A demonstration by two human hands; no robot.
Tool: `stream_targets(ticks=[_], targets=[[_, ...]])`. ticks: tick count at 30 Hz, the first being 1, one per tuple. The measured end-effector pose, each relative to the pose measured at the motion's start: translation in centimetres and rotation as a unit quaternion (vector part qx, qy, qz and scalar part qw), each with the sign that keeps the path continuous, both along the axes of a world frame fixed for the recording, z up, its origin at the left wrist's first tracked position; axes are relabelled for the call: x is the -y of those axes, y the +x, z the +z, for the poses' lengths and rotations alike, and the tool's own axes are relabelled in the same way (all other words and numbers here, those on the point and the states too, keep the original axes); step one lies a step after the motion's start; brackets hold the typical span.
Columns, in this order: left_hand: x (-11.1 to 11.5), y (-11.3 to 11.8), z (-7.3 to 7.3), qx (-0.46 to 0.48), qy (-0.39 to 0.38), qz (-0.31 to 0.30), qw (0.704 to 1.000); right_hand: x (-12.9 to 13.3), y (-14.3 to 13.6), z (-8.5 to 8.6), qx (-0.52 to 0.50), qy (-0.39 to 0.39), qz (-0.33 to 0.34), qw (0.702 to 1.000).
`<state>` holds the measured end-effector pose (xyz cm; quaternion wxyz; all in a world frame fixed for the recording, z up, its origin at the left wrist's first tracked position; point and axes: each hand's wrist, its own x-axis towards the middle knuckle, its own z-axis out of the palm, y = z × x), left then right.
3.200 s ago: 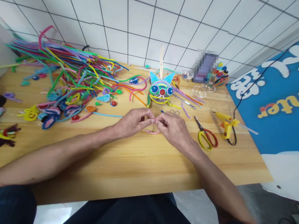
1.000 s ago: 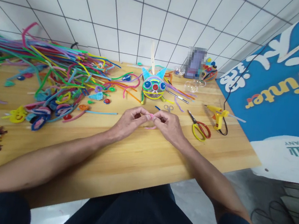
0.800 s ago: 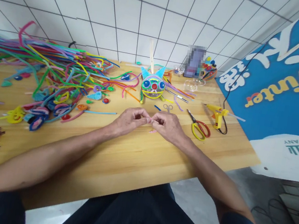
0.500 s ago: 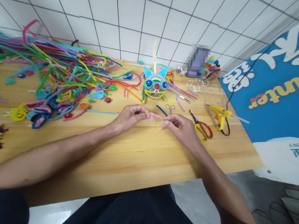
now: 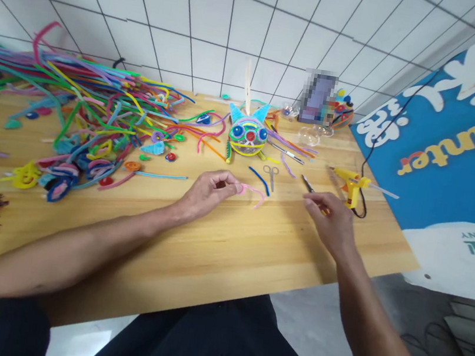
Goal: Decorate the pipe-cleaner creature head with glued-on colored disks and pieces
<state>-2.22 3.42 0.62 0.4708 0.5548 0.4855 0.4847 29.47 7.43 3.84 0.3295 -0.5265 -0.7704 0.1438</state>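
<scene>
Between thumb and fingertips, my left hand [image 5: 212, 193] pinches a pink pipe cleaner [image 5: 255, 191], coiled at the held end, with its loose tail curving right. My right hand [image 5: 330, 218] lies over the scissors [image 5: 307, 183] at the right; their blade tips stick out past my fingers and the handles are mostly covered, so a firm grip on them cannot be made out. Behind my hands stands a round figure [image 5: 247, 138] with blue ears, blue eyes and a red nose. Small grey scissors [image 5: 270, 177] and a dark blue pipe cleaner [image 5: 259, 180] lie between it and my hands.
A heap of coloured pipe cleaners [image 5: 93, 97] covers the back left of the wooden table [image 5: 226, 253]. The yellow glue gun [image 5: 353, 186] with its cable lies just beyond my right hand. Clear plastic balls [image 5: 307, 135] and a pixelated upright object [image 5: 318, 98] are at the back.
My right hand has let go of the pink pipe cleaner and moved right, onto the scissors. My left hand still holds the pink coil in about the same place.
</scene>
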Motion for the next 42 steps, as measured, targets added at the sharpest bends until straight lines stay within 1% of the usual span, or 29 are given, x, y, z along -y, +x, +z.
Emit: stream_targets(ticks=[3,6,8,11,13,16,19,24,30,33,35,37,39,41,42], targets=[[0.5,0.2,0.1,-0.016,0.022,-0.007,1.0,0.5,-4.5,1.2,-0.012,0.011,0.091,0.996],[0.7,0.1,0.3,-0.014,0.033,0.002,0.999,0.4,-8.3,2.0,-0.016,-0.001,0.156,0.988],[0.7,0.1,0.3,-0.002,0.038,0.01,0.999,0.2,-10.0,2.0,-0.022,-0.021,0.181,0.983],[0.5,0.0,0.3,0.027,0.038,0.029,0.998,-0.2,-11.4,1.5,-0.051,-0.068,0.191,0.978],[0.3,0.0,0.2,0.046,0.034,0.044,0.997,-0.4,-12.0,1.0,-0.085,-0.112,0.188,0.972],[0.2,0.1,0.0,0.064,0.024,0.059,0.996,-0.5,-12.4,0.2,-0.147,-0.182,0.183,0.955],[0.2,0.1,-0.1,0.08,0.012,0.064,0.995,-0.6,-12.7,-0.3,-0.202,-0.224,0.175,0.937],[0.4,0.4,-0.1,0.095,0.002,0.063,0.994,-0.4,-13.1,-0.6,-0.239,-0.242,0.16,0.927],[0.7,0.8,0.1,0.091,0.022,0.083,0.992,0.1,-13.8,-1.0,-0.268,-0.252,0.156,0.917],[0.8,0.9,-0.1,0.082,0.039,0.091,0.992,0.1,-13.9,-1.1,-0.269,-0.245,0.158,0.918],[0.7,0.7,-0.1,0.058,0.048,0.077,0.994,0.0,-13.8,-1.1,-0.248,-0.224,0.159,0.929],[0.4,0.4,0.1,-0.005,0.077,0.054,0.996,-0.1,-13.5,-1.0,-0.195,-0.183,0.166,0.949],[0.2,-0.1,0.5,-0.089,0.129,0.027,0.987,-0.1,-13.1,-0.8,-0.13,-0.131,0.18,0.966],[-0.1,-0.5,1.0,-0.146,0.173,0.0,0.974,-0.1,-12.8,-0.6,-0.08,-0.087,0.194,0.974],[-0.1,-0.6,1.2,-0.156,0.182,-0.008,0.971,-0.1,-12.7,-0.5,-0.069,-0.078,0.197,0.975]])
